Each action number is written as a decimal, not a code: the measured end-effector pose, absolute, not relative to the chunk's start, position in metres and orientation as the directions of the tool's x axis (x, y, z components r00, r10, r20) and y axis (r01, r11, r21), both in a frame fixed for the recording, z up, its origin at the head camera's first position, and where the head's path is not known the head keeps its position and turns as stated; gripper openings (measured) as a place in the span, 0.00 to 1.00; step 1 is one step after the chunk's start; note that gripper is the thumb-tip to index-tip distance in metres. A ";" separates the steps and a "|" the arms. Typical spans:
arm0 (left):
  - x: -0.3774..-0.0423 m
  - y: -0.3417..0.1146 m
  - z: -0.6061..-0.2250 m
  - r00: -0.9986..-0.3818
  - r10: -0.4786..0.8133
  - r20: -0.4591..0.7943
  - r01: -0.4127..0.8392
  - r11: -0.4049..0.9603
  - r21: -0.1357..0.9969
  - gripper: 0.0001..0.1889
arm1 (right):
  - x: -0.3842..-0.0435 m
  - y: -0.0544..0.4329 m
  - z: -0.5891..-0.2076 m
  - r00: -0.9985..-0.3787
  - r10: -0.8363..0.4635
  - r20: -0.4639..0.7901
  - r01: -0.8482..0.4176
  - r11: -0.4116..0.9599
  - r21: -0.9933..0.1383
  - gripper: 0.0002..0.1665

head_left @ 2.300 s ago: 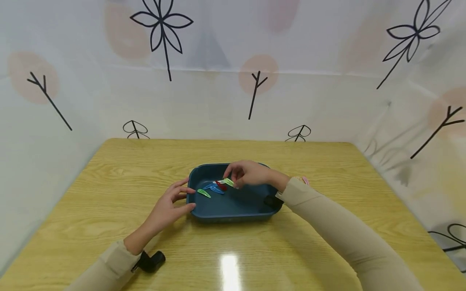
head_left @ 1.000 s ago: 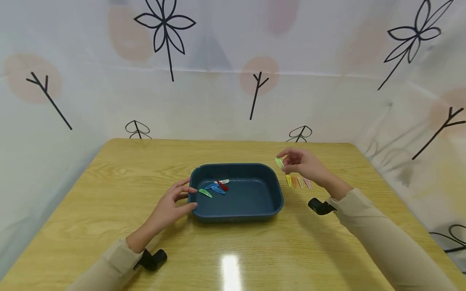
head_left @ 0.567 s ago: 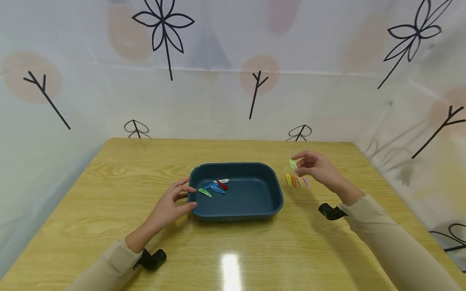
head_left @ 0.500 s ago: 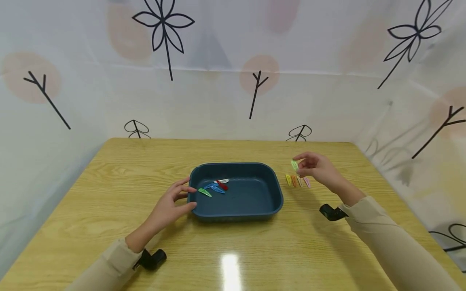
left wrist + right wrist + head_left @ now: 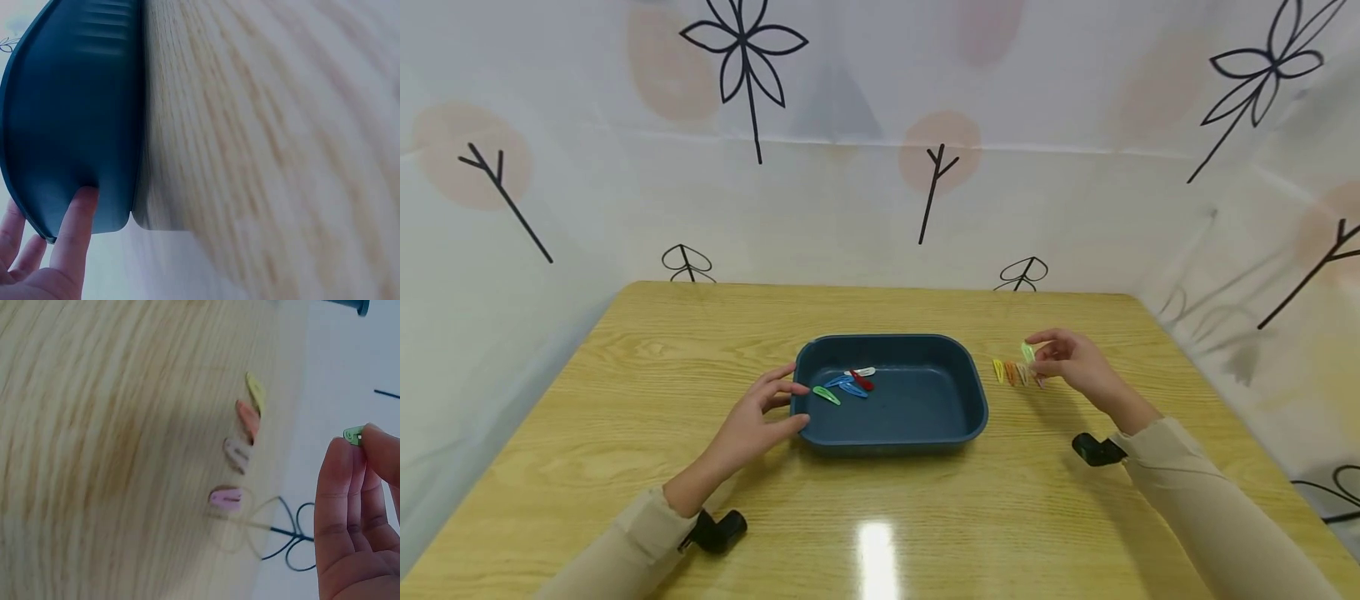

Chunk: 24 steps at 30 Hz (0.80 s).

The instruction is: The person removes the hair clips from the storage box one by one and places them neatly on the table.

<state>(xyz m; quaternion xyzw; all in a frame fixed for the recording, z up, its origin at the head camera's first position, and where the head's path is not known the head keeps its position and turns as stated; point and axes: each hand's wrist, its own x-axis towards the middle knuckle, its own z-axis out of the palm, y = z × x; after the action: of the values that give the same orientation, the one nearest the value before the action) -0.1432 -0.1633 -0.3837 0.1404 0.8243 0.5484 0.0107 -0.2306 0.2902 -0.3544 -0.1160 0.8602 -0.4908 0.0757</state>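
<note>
My right hand point(image 5: 1075, 367) pinches a light green snap hair clip point(image 5: 1027, 353) between thumb and fingertips, above the right end of a row of clips on the table. In the right wrist view that row runs from yellow point(image 5: 256, 392) through orange point(image 5: 248, 420) and beige point(image 5: 237, 454) to pink point(image 5: 225, 499). My left hand point(image 5: 756, 421) touches the left end of a dark blue tray point(image 5: 891, 442) with spread, fairly straight fingers. Its thumb point(image 5: 76, 231) lies against the outer wall. Inside the tray are a green clip point(image 5: 827, 395), blue clips point(image 5: 853, 389), a red clip point(image 5: 862, 381) and a white clip point(image 5: 865, 372).
The wooden table point(image 5: 700, 333) reaches back to a white patterned backdrop point(image 5: 850, 208), which also closes off both sides. Black cameras hang at the wrists, the left one point(image 5: 718, 533) low over the table.
My right hand has lifted the light green clip out of the tray, carried it right past the yellow clip, then lowered it near the row's right end. The left hand stays at the tray.
</note>
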 end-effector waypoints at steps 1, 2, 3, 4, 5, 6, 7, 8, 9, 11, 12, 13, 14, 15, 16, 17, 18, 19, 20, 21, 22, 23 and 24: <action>-0.143 -0.163 -0.384 -0.960 0.245 0.136 0.220 0.359 0.907 0.18 | -0.231 0.292 -0.356 -0.963 -0.267 -0.018 -0.119 0.486 -0.866 0.23; -0.143 -0.163 -0.384 -0.960 0.246 0.136 0.220 0.360 0.907 0.18 | -0.231 0.295 -0.358 -0.966 -0.260 -0.021 -0.112 0.484 -0.868 0.23; -0.143 -0.163 -0.383 -0.960 0.246 0.135 0.219 0.359 0.907 0.18 | -0.232 0.297 -0.360 -0.967 -0.253 -0.023 -0.106 0.484 -0.869 0.24; -0.143 -0.163 -0.383 -0.960 0.245 0.134 0.218 0.358 0.908 0.18 | -0.232 0.299 -0.362 -0.968 -0.249 -0.024 -0.104 0.486 -0.868 0.24; -0.143 -0.163 -0.383 -0.960 0.245 0.134 0.218 0.358 0.908 0.18 | -0.233 0.302 -0.363 -0.970 -0.243 -0.024 -0.102 0.490 -0.866 0.24; -0.143 -0.163 -0.383 -0.960 0.244 0.134 0.218 0.358 0.908 0.18 | -0.233 0.304 -0.364 -0.971 -0.240 -0.023 -0.102 0.496 -0.862 0.24; -0.144 -0.163 -0.383 -0.960 0.245 0.134 0.218 0.356 0.909 0.18 | -0.233 0.306 -0.365 -0.972 -0.235 -0.025 -0.098 0.499 -0.861 0.24; -0.144 -0.163 -0.383 -0.960 0.245 0.135 0.219 0.355 0.909 0.18 | -0.233 0.308 -0.366 -0.972 -0.234 -0.026 -0.100 0.508 -0.855 0.24; -0.144 -0.163 -0.383 -0.960 0.245 0.136 0.220 0.356 0.909 0.18 | -0.233 0.310 -0.367 -0.971 -0.236 -0.027 -0.101 0.515 -0.851 0.24; -0.144 -0.163 -0.383 -0.960 0.243 0.137 0.220 0.356 0.908 0.18 | -0.234 0.314 -0.369 -0.970 -0.239 -0.037 -0.098 0.528 -0.843 0.24; -0.145 -0.164 -0.383 -0.961 0.242 0.136 0.219 0.356 0.909 0.18 | -0.234 0.316 -0.370 -0.969 -0.241 -0.047 -0.091 0.531 -0.843 0.24; -0.145 -0.164 -0.383 -0.961 0.240 0.136 0.218 0.356 0.909 0.18 | -0.234 0.317 -0.371 -0.968 -0.242 -0.059 -0.082 0.532 -0.843 0.25; -0.145 -0.164 -0.384 -0.961 0.240 0.136 0.217 0.357 0.909 0.18 | -0.235 0.319 -0.372 -0.967 -0.244 -0.072 -0.072 0.533 -0.843 0.25; -0.145 -0.164 -0.384 -0.961 0.240 0.135 0.217 0.359 0.908 0.18 | -0.235 0.321 -0.373 -0.966 -0.243 -0.084 -0.061 0.535 -0.843 0.25; -0.145 -0.164 -0.383 -0.961 0.239 0.136 0.218 0.359 0.908 0.18 | -0.235 0.323 -0.373 -0.966 -0.240 -0.095 -0.051 0.537 -0.842 0.26; -0.145 -0.164 -0.383 -0.961 0.241 0.137 0.220 0.360 0.907 0.18 | -0.236 0.325 -0.375 -0.966 -0.236 -0.105 -0.042 0.542 -0.840 0.26; -0.145 -0.164 -0.383 -0.960 0.242 0.141 0.224 0.360 0.906 0.18 | -0.236 0.327 -0.376 -0.966 -0.231 -0.113 -0.033 0.547 -0.836 0.26; -0.145 -0.163 -0.383 -0.959 0.244 0.142 0.226 0.361 0.905 0.18 | -0.237 0.329 -0.377 -0.966 -0.228 -0.118 -0.028 0.551 -0.834 0.26; -0.145 -0.163 -0.383 -0.959 0.245 0.144 0.228 0.362 0.904 0.18 | -0.237 0.331 -0.378 -0.967 -0.224 -0.123 -0.023 0.555 -0.832 0.27; -0.145 -0.163 -0.383 -0.958 0.245 0.146 0.230 0.363 0.903 0.18 | -0.238 0.333 -0.380 -0.967 -0.221 -0.127 -0.018 0.557 -0.831 0.27; -0.145 -0.163 -0.384 -0.958 0.245 0.146 0.230 0.363 0.903 0.18 | -0.239 0.334 -0.382 -0.966 -0.222 -0.134 -0.012 0.553 -0.833 0.27; -0.145 -0.163 -0.383 -0.958 0.245 0.146 0.230 0.364 0.902 0.18 | -0.240 0.335 -0.383 -0.965 -0.222 -0.138 -0.007 0.550 -0.835 0.27; -0.144 -0.164 -0.383 -0.959 0.245 0.146 0.230 0.364 0.903 0.18 | -0.241 0.337 -0.384 -0.964 -0.224 -0.143 -0.002 0.544 -0.839 0.27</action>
<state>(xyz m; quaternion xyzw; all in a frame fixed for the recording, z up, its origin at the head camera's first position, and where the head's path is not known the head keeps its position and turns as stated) -0.1440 -0.1637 -0.3833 0.1436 0.8257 0.5455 0.0068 -0.2406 0.3366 -0.3844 -0.0650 0.8707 -0.4732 0.1175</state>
